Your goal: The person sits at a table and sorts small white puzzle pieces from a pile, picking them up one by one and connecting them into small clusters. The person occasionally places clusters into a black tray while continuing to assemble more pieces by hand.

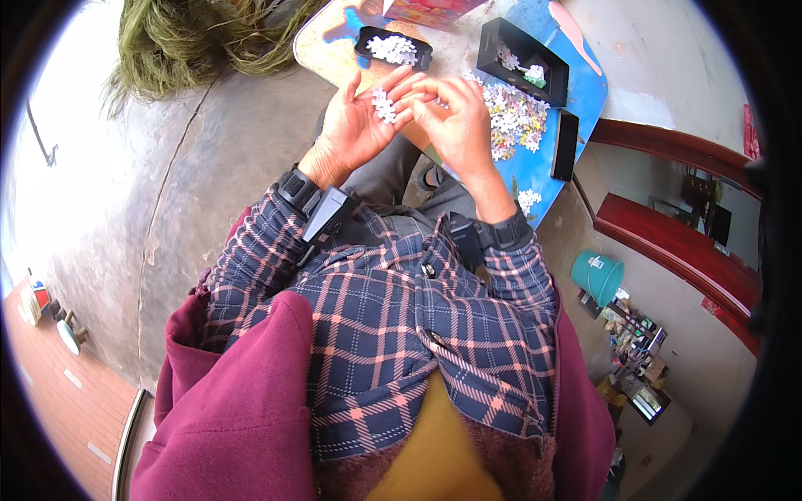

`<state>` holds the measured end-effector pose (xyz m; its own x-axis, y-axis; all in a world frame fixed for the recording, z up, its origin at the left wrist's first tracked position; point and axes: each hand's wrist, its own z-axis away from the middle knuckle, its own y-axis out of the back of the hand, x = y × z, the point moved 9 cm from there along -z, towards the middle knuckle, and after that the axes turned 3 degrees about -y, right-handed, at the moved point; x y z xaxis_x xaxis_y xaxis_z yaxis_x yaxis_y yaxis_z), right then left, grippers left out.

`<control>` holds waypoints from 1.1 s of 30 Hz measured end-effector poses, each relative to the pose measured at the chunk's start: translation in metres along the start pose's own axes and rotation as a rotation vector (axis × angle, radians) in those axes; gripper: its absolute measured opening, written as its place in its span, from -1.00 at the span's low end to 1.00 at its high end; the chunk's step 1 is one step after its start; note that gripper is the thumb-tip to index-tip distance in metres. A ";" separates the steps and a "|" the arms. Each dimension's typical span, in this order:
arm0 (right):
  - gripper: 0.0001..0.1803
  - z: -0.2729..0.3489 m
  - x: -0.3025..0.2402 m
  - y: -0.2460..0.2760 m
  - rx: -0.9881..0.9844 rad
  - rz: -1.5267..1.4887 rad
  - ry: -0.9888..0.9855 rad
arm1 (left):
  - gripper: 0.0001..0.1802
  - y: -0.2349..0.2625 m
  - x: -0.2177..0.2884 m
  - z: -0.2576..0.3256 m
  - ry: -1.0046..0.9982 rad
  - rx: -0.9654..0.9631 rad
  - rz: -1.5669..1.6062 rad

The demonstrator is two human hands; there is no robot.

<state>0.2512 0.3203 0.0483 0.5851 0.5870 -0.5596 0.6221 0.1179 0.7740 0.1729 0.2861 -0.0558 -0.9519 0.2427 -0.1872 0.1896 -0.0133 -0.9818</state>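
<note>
We see a small cluster of white puzzle pieces [384,107], flat and knobbly-edged, lying loose on the upturned left hand [355,125], which is uncurled beneath them. Just to their right, our right hand [461,125] bends its fingers toward the thumb; we cannot tell whether it pinches a piece. Beyond it, a white, yellow and purplish heap [516,121] covers part of the table [547,190].

Piece pile [516,118] on table [590,92]; box [540,53] behind, tray [423,57] farther left.
</note>
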 end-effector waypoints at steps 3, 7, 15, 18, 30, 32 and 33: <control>-0.80 0.014 -0.010 0.000 0.007 0.020 0.037 | -0.23 -0.007 -0.005 -0.002 -0.004 -0.009 0.008; -0.69 0.018 -0.010 0.002 0.056 0.068 0.012 | -0.24 -0.009 -0.011 -0.003 -0.001 0.023 -0.049; -0.62 0.020 -0.015 -0.002 -0.016 0.141 0.064 | -0.24 -0.010 -0.018 -0.003 0.048 0.004 -0.042; -0.63 0.020 -0.015 -0.003 0.001 0.137 0.090 | -0.25 -0.006 -0.018 -0.003 0.042 0.037 -0.070; -0.76 -0.015 -0.018 0.024 0.094 0.076 0.111 | -0.26 0.016 -0.011 -0.003 -0.012 0.172 -0.038; -0.77 -0.041 -0.016 0.052 0.207 0.145 0.090 | -0.25 0.005 -0.009 -0.005 -0.017 0.081 -0.030; -0.77 -0.057 -0.016 0.065 0.279 0.155 0.110 | -0.24 0.004 -0.009 -0.005 -0.020 0.095 -0.020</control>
<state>0.2524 0.3636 0.1243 0.6335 0.6656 -0.3944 0.6573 -0.1943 0.7281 0.1831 0.2885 -0.0580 -0.9601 0.2243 -0.1671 0.1477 -0.1005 -0.9839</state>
